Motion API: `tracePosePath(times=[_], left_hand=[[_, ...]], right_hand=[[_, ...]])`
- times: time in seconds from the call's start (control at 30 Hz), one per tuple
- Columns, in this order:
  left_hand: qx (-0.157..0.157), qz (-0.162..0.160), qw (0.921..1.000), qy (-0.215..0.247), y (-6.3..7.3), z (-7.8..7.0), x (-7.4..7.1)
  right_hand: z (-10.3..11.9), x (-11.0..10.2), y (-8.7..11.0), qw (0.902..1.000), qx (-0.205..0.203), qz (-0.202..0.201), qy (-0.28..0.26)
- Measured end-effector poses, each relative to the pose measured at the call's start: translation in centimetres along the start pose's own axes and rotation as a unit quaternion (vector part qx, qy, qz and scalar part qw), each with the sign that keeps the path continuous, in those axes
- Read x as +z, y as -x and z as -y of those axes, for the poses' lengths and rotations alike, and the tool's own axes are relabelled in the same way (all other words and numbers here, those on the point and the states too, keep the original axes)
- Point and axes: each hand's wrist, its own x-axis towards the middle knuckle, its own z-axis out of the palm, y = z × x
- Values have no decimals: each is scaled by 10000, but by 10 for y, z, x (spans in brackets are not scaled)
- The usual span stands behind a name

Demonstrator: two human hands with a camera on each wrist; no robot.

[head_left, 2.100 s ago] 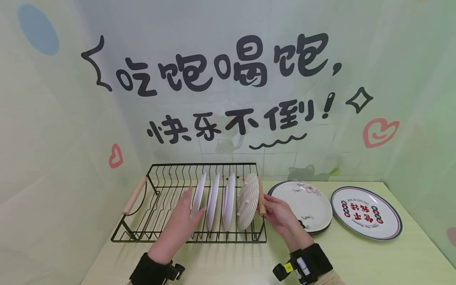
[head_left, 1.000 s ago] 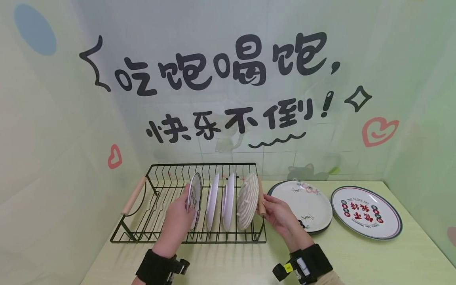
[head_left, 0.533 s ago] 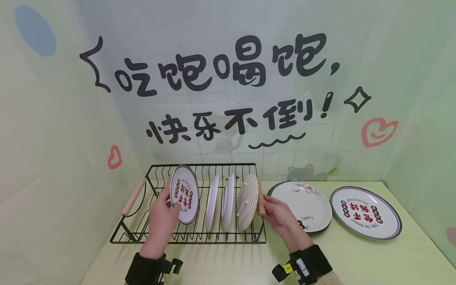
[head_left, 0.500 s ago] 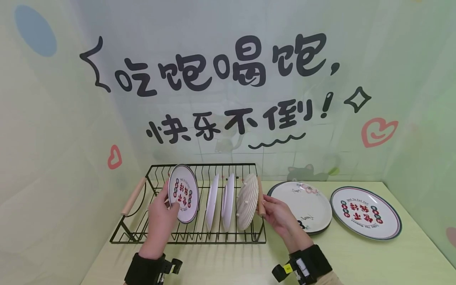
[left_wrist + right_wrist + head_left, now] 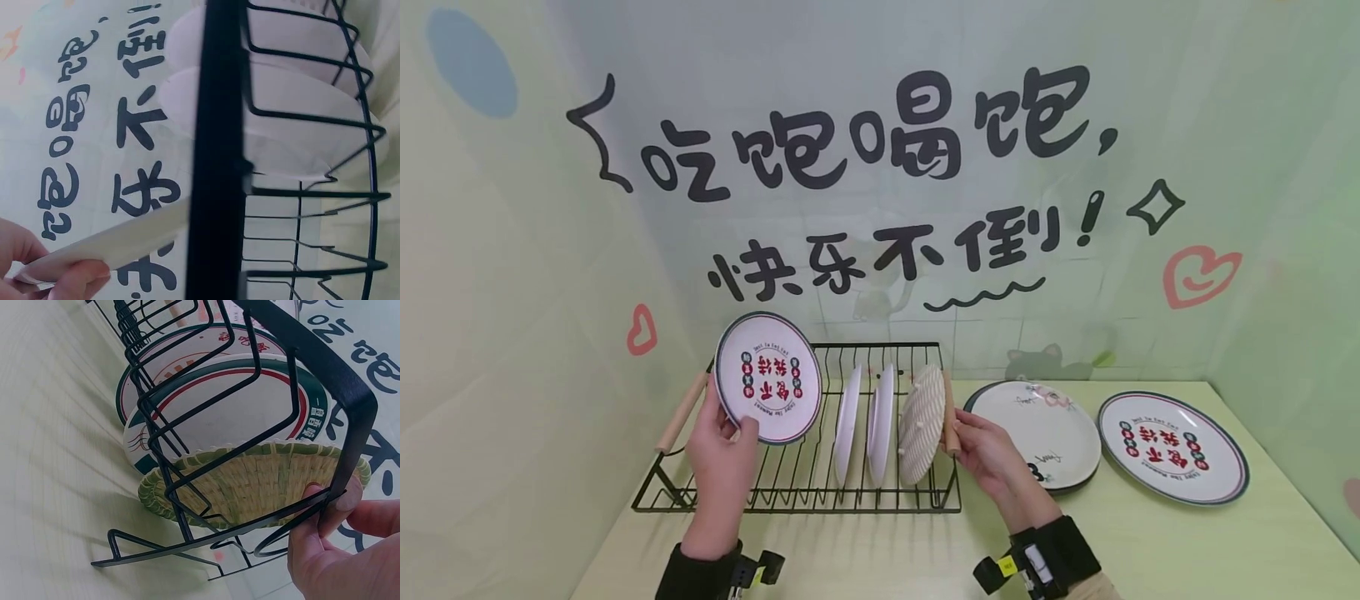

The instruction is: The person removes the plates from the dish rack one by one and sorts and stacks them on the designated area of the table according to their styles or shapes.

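Observation:
My left hand [image 5: 722, 471] holds a round white plate [image 5: 769, 379] with a blue rim and red lettering, thumb on its front. The plate is raised over the left part of a black wire dish rack [image 5: 820, 507]; the left wrist view shows this plate [image 5: 134, 240] edge-on between thumb and fingers. At the rack's right end, my right hand [image 5: 996, 462] grips the wooden handle [image 5: 952, 421]. Two white plates [image 5: 847, 425] stand upright in the rack. Beside them leans a woven bamboo tray [image 5: 922, 425], its green-edged inner side [image 5: 250, 481] visible in the right wrist view.
Right of the rack, a white plate with a floral print [image 5: 1037, 433] lies on top of a dark-rimmed one. Farther right lies another lettered plate [image 5: 1172, 447]. A printed backdrop [image 5: 880, 50] rises behind the pale table [image 5: 1150, 550].
My left hand has taken hold of the leftmost plate, lifted it out of its slot up and left, and turned its face toward the head camera. My right hand has stayed on the handle.

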Motion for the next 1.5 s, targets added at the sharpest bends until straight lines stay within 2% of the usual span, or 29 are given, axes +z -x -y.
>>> tracePosePath(times=[0.1,0.2,0.33,0.43,0.53,0.57,0.67,0.93,1.27,1.5], left_hand=[[-267,37,9962,830,2,-7,1],[-887,100,9835,1574,4,-12,3],[-1630,300,9558,2430,6,-18,8],[-2014,575,9275,3098,9,-23,10],[-2354,887,9051,3429,11,-27,11],[-2411,964,9015,3461,12,-29,11],[-2514,1200,8995,3366,15,-32,12],[-2390,1552,9052,3153,22,-35,18],[-2487,1880,8926,3257,32,-35,30],[-2506,2116,8915,3124,40,-33,40]], right_hand=[[1,0,0,10000,-26,-21,5],[0,0,0,10000,-22,-20,-6],[-1,-1,-1,10000,-51,-25,-2],[-2,-1,-1,10000,-70,-42,1],[-2,0,-1,10000,-63,-60,-27],[-2,0,-1,10000,-51,-63,-37],[-1,1,-1,10000,-17,-64,-72],[0,1,-1,9999,-6,-76,-77],[1,3,0,9999,37,-152,-27],[-4,2,1,9980,-214,-445,394]])
